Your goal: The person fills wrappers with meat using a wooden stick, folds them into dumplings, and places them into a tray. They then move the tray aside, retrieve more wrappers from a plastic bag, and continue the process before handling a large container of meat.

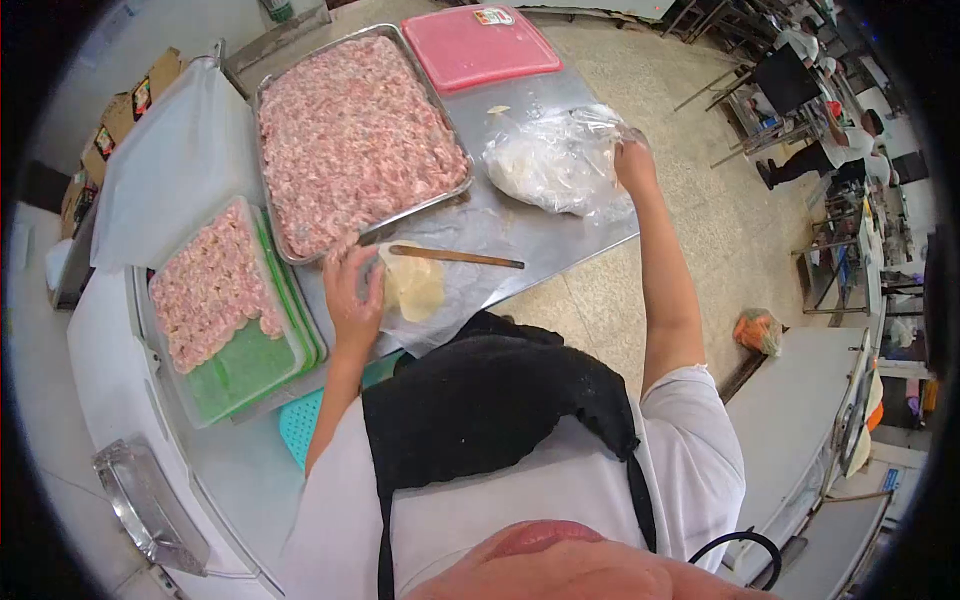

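My right hand (pixel 632 162) is closed on the edge of a clear plastic bag (pixel 600 150) that lies crumpled over a pale, whitish mass. My left hand (pixel 353 292) has its fingers apart, beside some round, pale yellow dough wrappers (pixel 418 292). These wrappers rest on a thin plastic sheet (pixel 470 232). Across their far edge lies a slim wooden stick (pixel 460 257). Beyond my left hand, a large metal tray (pixel 468 180) is filled with pink minced meat (pixel 355 140).
To the left, a green-bottomed container (pixel 240 368) holds shaped portions of meat filling (pixel 212 285). A translucent lid (pixel 175 165) leans behind it. A pink lidded box (pixel 480 48) sits at the table's far end. People (pixel 850 145) stand across the room at right.
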Demonstrator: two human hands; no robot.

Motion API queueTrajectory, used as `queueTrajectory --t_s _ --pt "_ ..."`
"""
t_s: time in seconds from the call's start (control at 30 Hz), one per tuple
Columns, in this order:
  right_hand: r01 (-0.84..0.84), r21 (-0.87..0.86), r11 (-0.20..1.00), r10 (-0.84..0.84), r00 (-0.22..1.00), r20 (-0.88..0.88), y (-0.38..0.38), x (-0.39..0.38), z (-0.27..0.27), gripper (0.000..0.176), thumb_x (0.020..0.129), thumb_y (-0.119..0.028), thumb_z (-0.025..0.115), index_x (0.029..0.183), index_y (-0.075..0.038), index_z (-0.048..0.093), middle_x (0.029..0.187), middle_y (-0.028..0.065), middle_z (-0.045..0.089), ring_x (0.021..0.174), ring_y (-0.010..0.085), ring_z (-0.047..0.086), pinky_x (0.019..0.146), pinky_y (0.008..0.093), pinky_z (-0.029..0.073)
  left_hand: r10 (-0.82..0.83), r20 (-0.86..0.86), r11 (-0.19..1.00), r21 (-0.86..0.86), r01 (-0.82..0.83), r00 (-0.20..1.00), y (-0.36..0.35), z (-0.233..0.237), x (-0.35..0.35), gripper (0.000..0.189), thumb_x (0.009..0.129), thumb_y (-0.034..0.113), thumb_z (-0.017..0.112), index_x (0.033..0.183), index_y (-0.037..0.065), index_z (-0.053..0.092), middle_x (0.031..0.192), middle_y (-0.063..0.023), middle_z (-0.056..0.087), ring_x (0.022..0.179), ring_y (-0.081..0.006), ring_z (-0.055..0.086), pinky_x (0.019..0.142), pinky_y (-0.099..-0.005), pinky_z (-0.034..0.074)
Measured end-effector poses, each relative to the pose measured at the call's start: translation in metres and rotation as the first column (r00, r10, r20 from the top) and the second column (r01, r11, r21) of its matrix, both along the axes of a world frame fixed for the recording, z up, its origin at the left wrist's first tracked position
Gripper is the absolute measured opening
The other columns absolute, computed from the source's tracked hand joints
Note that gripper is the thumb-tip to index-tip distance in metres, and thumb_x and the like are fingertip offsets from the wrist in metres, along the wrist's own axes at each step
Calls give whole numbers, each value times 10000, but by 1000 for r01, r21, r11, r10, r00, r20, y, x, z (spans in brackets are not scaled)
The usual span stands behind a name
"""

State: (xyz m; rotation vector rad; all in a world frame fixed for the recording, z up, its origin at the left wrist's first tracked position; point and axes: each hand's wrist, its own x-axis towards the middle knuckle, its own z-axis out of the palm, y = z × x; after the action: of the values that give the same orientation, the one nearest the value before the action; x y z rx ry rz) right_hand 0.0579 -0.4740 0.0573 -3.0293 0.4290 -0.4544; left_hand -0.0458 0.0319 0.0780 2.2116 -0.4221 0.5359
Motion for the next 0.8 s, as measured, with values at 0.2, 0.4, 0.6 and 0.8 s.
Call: queueTrajectory --t_s 0.2,0.4,0.6,0.8 --pt "-266 72 961 276 933 -230 -16 48 16 317 861 -226 525 960 42 661 991 280 649 955 406 634 844 477 496 -250 162 966 -29 258 955 -95 32 19 330 762 52 713 1082 86 641 1227 -167 562 1148 -354 527 969 -424 425" --pt "-422 174 890 456 813 -363 -51 101 -7 566 747 -330 638 1201 4 594 1098 272 637 1049 386 620 921 448 483 -594 154 798 242 552 790 -257 47 79 440 787 241 729 1199 140 612 1330 -155 514 1242 -343 472 1038 -498 356" --pt "-440 295 848 525 771 -361 -51 96 3 779 699 -414 695 1329 -3 493 1213 270 587 1144 378 571 970 425 462 -337 39 793 551 261 941 -305 16 128 632 780 399 719 1332 178 505 1378 -131 478 1242 -341 456 1034 -515 339" --pt "-646 408 645 730 364 -578 -37 39 37 882 672 -202 788 1425 -43 357 1341 273 488 1247 392 488 1025 414 428 -252 -233 742 577 342 939 -262 -11 127 541 717 313 765 1190 141 566 1231 -82 546 1085 -309 512 917 -451 400"
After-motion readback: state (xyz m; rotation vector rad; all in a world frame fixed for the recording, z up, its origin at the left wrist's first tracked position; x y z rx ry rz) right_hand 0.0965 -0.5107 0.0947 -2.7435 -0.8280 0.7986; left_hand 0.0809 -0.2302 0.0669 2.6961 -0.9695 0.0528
